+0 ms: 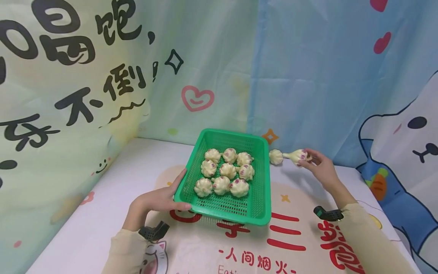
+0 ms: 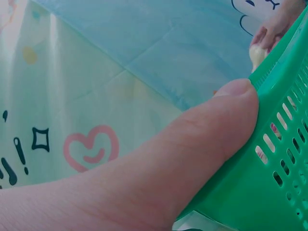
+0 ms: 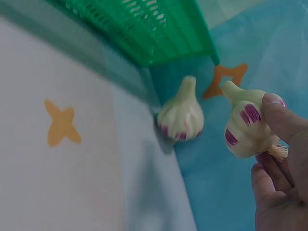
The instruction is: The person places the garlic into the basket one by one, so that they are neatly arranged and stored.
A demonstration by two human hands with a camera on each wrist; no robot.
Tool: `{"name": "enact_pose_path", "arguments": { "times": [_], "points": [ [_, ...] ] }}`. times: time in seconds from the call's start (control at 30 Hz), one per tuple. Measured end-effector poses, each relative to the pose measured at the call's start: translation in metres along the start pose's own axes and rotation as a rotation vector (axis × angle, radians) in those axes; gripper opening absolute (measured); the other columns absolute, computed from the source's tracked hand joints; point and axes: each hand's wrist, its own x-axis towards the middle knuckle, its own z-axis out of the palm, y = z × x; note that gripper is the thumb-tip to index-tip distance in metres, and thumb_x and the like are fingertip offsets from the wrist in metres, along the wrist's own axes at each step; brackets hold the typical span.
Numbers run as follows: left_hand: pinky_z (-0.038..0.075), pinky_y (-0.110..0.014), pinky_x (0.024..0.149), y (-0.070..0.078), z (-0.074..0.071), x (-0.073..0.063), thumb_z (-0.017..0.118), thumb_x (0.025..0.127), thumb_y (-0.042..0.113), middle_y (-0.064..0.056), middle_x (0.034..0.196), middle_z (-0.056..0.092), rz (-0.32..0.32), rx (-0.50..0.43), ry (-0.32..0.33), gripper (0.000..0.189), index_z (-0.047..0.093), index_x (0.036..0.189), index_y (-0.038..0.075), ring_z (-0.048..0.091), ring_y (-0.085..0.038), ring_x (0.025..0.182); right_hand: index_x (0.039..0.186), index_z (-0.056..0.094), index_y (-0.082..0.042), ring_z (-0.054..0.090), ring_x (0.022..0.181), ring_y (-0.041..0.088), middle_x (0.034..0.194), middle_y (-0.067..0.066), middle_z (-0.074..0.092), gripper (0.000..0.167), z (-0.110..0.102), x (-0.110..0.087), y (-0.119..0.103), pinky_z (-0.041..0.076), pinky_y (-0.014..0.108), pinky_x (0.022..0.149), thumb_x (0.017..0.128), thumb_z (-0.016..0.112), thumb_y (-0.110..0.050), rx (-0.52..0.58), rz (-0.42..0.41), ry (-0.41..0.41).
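My left hand holds the green plastic basket at its near left corner. The thumb lies along the front rim and the fingers run along the left side, partly hidden by the wall. Inside the basket, several white garlic bulbs with purple streaks sit in rows. To the basket's right, my right hand pinches a garlic bulb by its root end, stem pointing left toward the basket. Another garlic bulb rests near the basket's right wall, beside the held one.
A white table carries a printed mat with red characters. Behind it hangs a pale blue and green cloth with cartoon prints. A printed white bear is at the right.
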Motion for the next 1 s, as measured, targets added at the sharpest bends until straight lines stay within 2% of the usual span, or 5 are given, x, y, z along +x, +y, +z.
{"name": "enact_pose_path", "arguments": {
  "times": [0.37, 0.57, 0.73, 0.93, 1.0],
  "points": [
    [0.039, -0.04, 0.098, 0.0, 0.0, 0.002, 0.068, 0.083, 0.049, -0.014, 0.126, 0.059, -0.012, 0.009, -0.01, 0.113, -0.021, 0.149, 0.029, 0.057, -0.016, 0.101, 0.145, 0.037, -0.011, 0.037, 0.134, 0.036, 0.146, 0.016, 0.038, 0.077, 0.005, -0.022, -0.038, 0.037, 0.052, 0.104, 0.085, 0.064, -0.051, 0.02, -0.023, -0.024],
    [0.039, -0.042, 0.099, 0.001, 0.0, 0.0, 0.069, 0.082, 0.051, -0.013, 0.125, 0.06, -0.028, 0.007, -0.001, 0.113, -0.02, 0.149, 0.031, 0.057, -0.016, 0.104, 0.142, 0.04, -0.011, 0.044, 0.131, 0.031, 0.143, 0.013, 0.042, 0.071, 0.018, -0.036, -0.07, 0.047, 0.029, 0.095, 0.086, 0.066, -0.047, 0.052, -0.071, -0.123],
    [0.039, -0.041, 0.097, -0.001, 0.0, 0.001, 0.068, 0.082, 0.052, -0.009, 0.115, 0.065, -0.027, 0.014, -0.002, 0.113, -0.021, 0.149, 0.032, 0.057, -0.016, 0.098, 0.14, 0.041, -0.012, 0.045, 0.129, 0.029, 0.141, 0.012, 0.044, 0.066, 0.03, -0.043, -0.088, 0.046, 0.014, 0.085, 0.086, 0.067, -0.042, 0.094, -0.104, -0.204],
    [0.038, -0.044, 0.1, -0.002, 0.0, 0.001, 0.068, 0.082, 0.052, -0.012, 0.121, 0.063, -0.022, -0.003, -0.002, 0.113, -0.02, 0.149, 0.033, 0.056, -0.018, 0.109, 0.135, 0.044, -0.012, 0.047, 0.127, 0.029, 0.136, 0.011, 0.049, 0.06, 0.052, -0.049, -0.099, 0.049, 0.027, 0.089, 0.087, 0.068, -0.039, 0.093, -0.124, -0.299],
    [0.037, -0.046, 0.102, -0.002, 0.0, 0.0, 0.069, 0.081, 0.052, -0.014, 0.135, 0.054, -0.021, -0.008, 0.006, 0.113, -0.019, 0.15, 0.033, 0.053, -0.02, 0.118, 0.132, 0.046, -0.011, 0.048, 0.126, 0.029, 0.133, 0.012, 0.051, 0.057, 0.061, -0.051, -0.103, 0.05, 0.032, 0.09, 0.087, 0.069, -0.038, 0.084, -0.134, -0.33]
  ]
}}
